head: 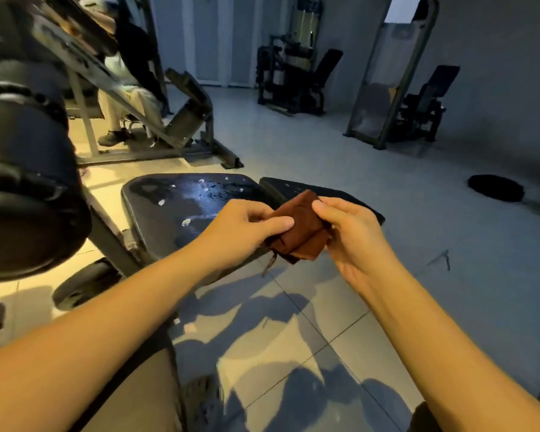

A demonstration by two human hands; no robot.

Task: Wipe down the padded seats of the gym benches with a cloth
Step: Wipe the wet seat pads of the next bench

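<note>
My left hand [247, 226] and right hand [353, 235] hold the brown cloth [303, 232] between them. The fingers [278, 222] of both pinch its folded sides, just above the near right edge of the padded seat [169, 207]. The cloth looks light, soft and limp, likely to bunch, so I would grip it flat from the top as a folded pad. Its long axis runs roughly away from me, with a frayed end hanging below. The seat lies left to right, with droplets [211, 190] and white specks [186, 222] on it. Further machines [293, 79] stand by the far wall.
</note>
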